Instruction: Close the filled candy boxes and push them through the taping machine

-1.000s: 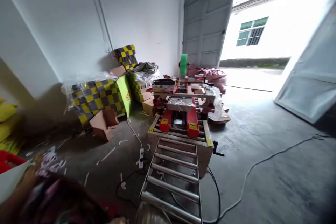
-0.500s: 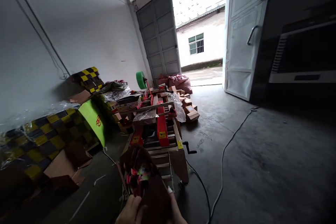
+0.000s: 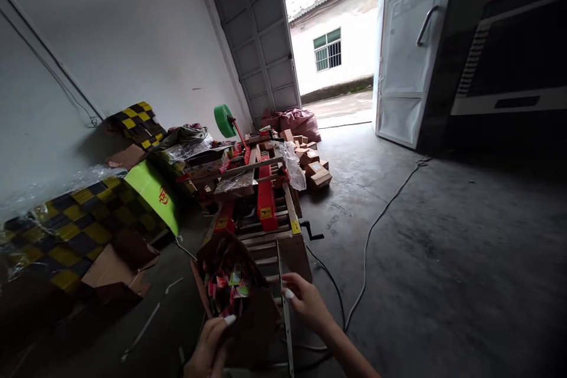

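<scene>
An open cardboard box [image 3: 261, 322] with raised flaps sits on the near rollers of a taping machine. Inside it lie several small pink, red and green packets [image 3: 237, 283]. My left hand [image 3: 210, 345] is closed on the box's near flap at the left, its thumb tip wrapped in white. To the right of the box, over the metal side rail [image 3: 286, 322], my right hand [image 3: 308, 304] is apart from the cardboard. Its fingers are curled, with a gap between index finger and white-wrapped thumb and nothing visible between them.
Ahead stands the taping machine [image 3: 266, 204], with a black crank [image 3: 312, 230] and green tape roll [image 3: 225, 121]. Small cartons [image 3: 318, 174] and pink sacks [image 3: 299, 124] lie beyond. Yellow-black wrapped stacks [image 3: 80, 209] and an open carton [image 3: 119, 271] are left. A cable [image 3: 367, 260] crosses the floor.
My right hand has come off the box's right side and moved up beside it. My left hand has shifted slightly left and stays at the near flap. The view has tilted down a little.
</scene>
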`<act>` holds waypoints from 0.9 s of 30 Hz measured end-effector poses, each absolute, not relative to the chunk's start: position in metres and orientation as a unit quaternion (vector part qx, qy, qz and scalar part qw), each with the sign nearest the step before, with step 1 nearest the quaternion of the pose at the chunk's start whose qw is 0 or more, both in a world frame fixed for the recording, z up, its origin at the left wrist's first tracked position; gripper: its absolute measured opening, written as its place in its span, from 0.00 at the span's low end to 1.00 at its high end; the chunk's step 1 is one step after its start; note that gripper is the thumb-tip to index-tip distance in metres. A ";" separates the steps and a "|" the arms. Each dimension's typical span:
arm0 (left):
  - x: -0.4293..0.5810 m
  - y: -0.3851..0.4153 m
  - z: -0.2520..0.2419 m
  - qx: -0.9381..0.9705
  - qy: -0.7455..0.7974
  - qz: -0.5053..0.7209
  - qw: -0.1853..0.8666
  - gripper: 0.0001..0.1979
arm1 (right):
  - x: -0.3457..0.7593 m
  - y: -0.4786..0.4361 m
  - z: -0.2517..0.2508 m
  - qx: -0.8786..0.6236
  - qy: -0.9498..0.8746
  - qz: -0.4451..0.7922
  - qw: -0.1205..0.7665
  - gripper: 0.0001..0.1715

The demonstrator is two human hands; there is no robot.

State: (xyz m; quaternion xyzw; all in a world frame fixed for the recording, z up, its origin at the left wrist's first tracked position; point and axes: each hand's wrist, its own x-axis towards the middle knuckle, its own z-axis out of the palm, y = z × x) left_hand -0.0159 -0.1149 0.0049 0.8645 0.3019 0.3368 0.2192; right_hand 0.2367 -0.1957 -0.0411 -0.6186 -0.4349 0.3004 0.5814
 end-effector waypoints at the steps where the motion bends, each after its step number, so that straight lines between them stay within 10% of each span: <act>1: -0.018 -0.113 0.012 0.871 0.289 0.316 0.241 0.13 | 0.232 -0.196 -0.026 -0.602 -0.457 0.272 0.596 0.17; 17: 0.011 -0.122 0.089 0.811 0.433 0.216 0.328 0.17 | 0.184 -0.182 0.007 -0.537 -0.657 0.094 0.520 0.34; 27: 0.061 -0.070 0.095 0.906 0.409 0.002 0.104 0.17 | 0.176 -0.183 0.000 -0.506 -0.668 0.105 0.535 0.36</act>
